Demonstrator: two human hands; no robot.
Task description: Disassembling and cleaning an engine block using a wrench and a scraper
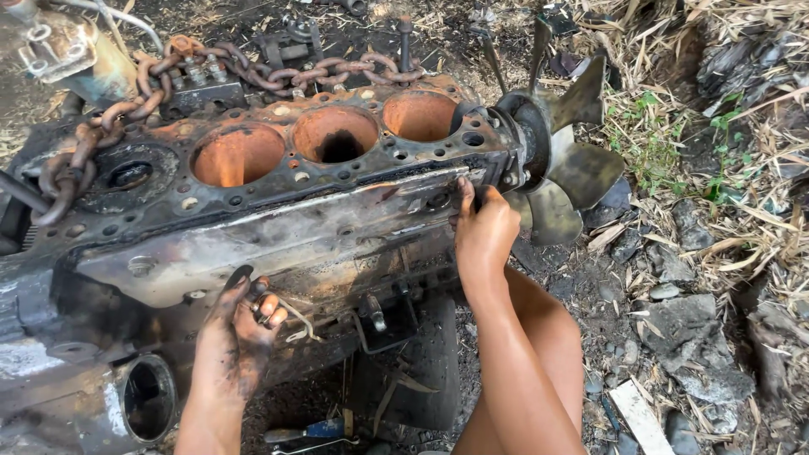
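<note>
1. Nearest, left hand [238,324], greasy, pinches a small metal piece against the engine block [278,211].
2. Right hand [483,232] is closed round a dark tool at the block's fan [560,160] end.
3. Block rests on dirt, chain [126,109] draped over it; likely very heavy, rigid, slippery; grip edges.

A big, rusty, greasy metal engine block [278,202] lies on the dirt. The dirty left hand [236,333] pinches its near side. The right hand [483,232] grips near the grey metal fan [573,164].
</note>
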